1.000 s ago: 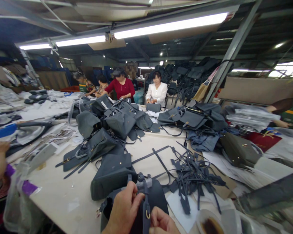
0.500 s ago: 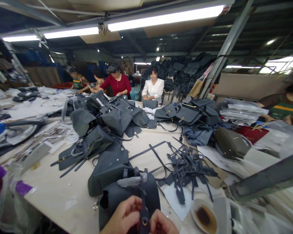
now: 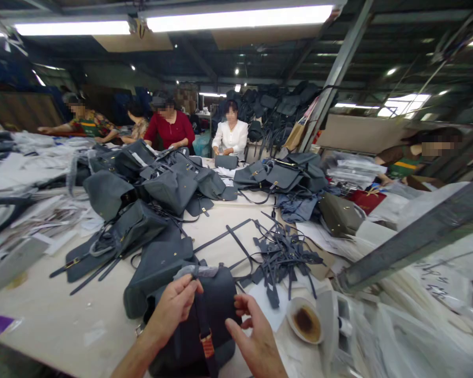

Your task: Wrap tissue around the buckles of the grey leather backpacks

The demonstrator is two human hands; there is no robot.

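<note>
A dark grey leather backpack [image 3: 193, 336] lies on the white table [image 3: 51, 310] right in front of me. My left hand [image 3: 174, 307] grips its top handle, which is wrapped in pale grey plastic [image 3: 193, 271]. A dark strap [image 3: 204, 325] hangs from that handle, ending in a buckle with an orange-looking patch [image 3: 207, 345]. My right hand [image 3: 254, 336] hovers at the backpack's right edge, fingers spread and holding nothing. Another grey backpack [image 3: 157, 273] lies just behind the one I hold.
Heaps of grey bags [image 3: 169, 184] and a tangle of loose straps [image 3: 279, 257] cover the table beyond my hands. A saucer with brown residue [image 3: 304, 321] sits to the right. Several seated co-workers [image 3: 230, 137] work across the table, and a metal bar [image 3: 413, 241] crosses the right side.
My right hand has let go of the strap and opened. My left hand has moved up and left along the handle, and the whole view has shifted as my head turned.
</note>
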